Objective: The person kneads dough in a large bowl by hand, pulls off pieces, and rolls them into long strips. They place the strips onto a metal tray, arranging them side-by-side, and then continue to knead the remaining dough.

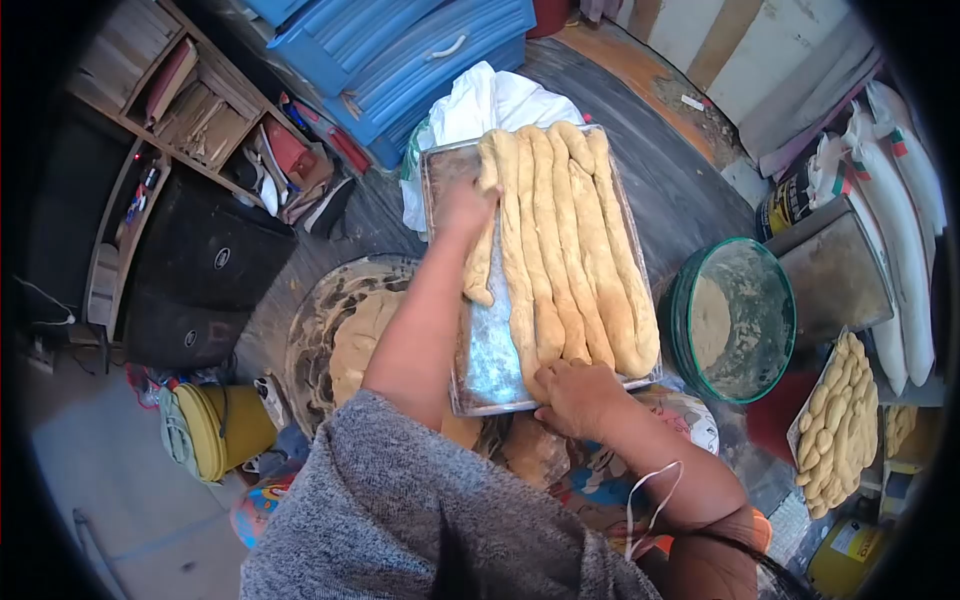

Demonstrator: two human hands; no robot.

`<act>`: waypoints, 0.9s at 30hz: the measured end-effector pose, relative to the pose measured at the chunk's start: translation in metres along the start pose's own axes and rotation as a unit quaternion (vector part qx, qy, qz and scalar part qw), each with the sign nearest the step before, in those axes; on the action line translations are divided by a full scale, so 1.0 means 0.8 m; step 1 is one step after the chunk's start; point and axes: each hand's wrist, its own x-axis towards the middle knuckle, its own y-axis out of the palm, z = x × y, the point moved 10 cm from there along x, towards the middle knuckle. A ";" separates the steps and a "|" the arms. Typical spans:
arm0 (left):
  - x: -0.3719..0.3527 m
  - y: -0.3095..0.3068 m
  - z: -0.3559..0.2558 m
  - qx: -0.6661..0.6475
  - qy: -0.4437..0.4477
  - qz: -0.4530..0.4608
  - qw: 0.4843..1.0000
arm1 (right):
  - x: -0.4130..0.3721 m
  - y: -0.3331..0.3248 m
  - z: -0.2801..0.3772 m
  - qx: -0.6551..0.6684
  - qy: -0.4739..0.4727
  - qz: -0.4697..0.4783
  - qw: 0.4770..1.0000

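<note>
A metal baking tray (488,360) lies in front of me with several long ropes of dough (570,240) laid along it. My left hand (466,205) reaches to the tray's far left and grips the leftmost dough rope (481,265), which sags across the bare metal. My right hand (575,395) rests at the tray's near edge, fingers closed on the near ends of the middle ropes. A grey sleeve covers my left upper arm.
Under my left arm sits a wide bowl (320,320) with a mass of dough. To the right stand a green-rimmed sieve of flour (735,320), a dark tray, and a tray of braided dough pieces (840,425). Blue plastic drawers (400,60), white cloth, a yellow bucket (215,430) surround.
</note>
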 end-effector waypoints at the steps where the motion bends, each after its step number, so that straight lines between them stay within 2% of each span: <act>1: -0.020 -0.005 -0.026 0.019 0.026 -0.021 0.999 | 0.001 0.000 0.000 0.002 0.002 0.010 1.000; 3: -0.035 -0.003 -0.032 0.039 0.048 -0.038 0.997 | 0.000 0.003 0.001 0.007 0.004 0.024 1.000; 5: -0.034 -0.011 0.002 -0.100 0.023 -0.139 0.985 | 0.000 -0.003 0.004 0.012 -0.005 0.013 1.000; 6: -0.036 -0.006 0.008 -0.100 0.024 -0.140 0.985 | -0.001 -0.005 0.005 0.012 -0.005 0.012 1.000; 8: -0.043 0.004 0.044 -0.188 -0.055 -0.166 0.966 | -0.004 -0.014 0.008 0.018 -0.014 -0.012 1.000; 9: -0.049 0.003 0.033 -0.186 -0.057 -0.166 0.967 | -0.006 -0.014 0.008 0.020 -0.015 -0.009 1.000; 11: -0.056 0.006 -0.025 -0.112 0.007 -0.101 0.988 | -0.011 -0.025 0.012 0.018 -0.034 -0.047 0.998; 12: -0.049 0.006 -0.029 -0.110 0.004 -0.101 0.989 | -0.013 -0.026 0.013 0.020 -0.037 -0.044 0.998; 14: -0.029 0.022 -0.047 -0.114 0.059 -0.025 0.991 | -0.018 -0.032 0.014 0.034 -0.036 -0.063 0.997; 15: -0.028 0.018 -0.043 -0.112 0.057 -0.027 0.992 | -0.020 -0.030 0.016 0.034 -0.040 -0.062 0.997; 17: -0.029 0.014 -0.038 -0.210 0.067 0.015 0.975 | -0.022 -0.035 0.019 0.040 -0.046 -0.083 0.995; 18: -0.046 -0.003 -0.035 -0.127 0.053 0.016 0.990 | -0.022 -0.035 0.021 0.039 -0.052 -0.083 0.994; 19: -0.069 -0.012 -0.029 -0.124 0.052 0.011 0.991 | -0.020 -0.035 0.018 0.041 -0.045 -0.073 0.995; 21: -0.122 -0.020 -0.003 -0.311 -0.021 0.016 0.950 | -0.018 -0.035 0.016 0.043 -0.042 -0.065 0.996; 22: -0.148 -0.016 0.001 -0.310 -0.021 0.012 0.950 | -0.017 -0.036 0.010 0.043 -0.028 -0.068 0.996; 25: -0.222 0.032 -0.019 -0.377 0.052 0.093 0.920 | -0.009 -0.032 0.005 0.036 0.002 -0.046 0.998; 27: -0.233 0.022 -0.017 -0.372 0.043 0.079 0.924 | -0.005 -0.022 0.007 0.026 0.009 -0.017 0.999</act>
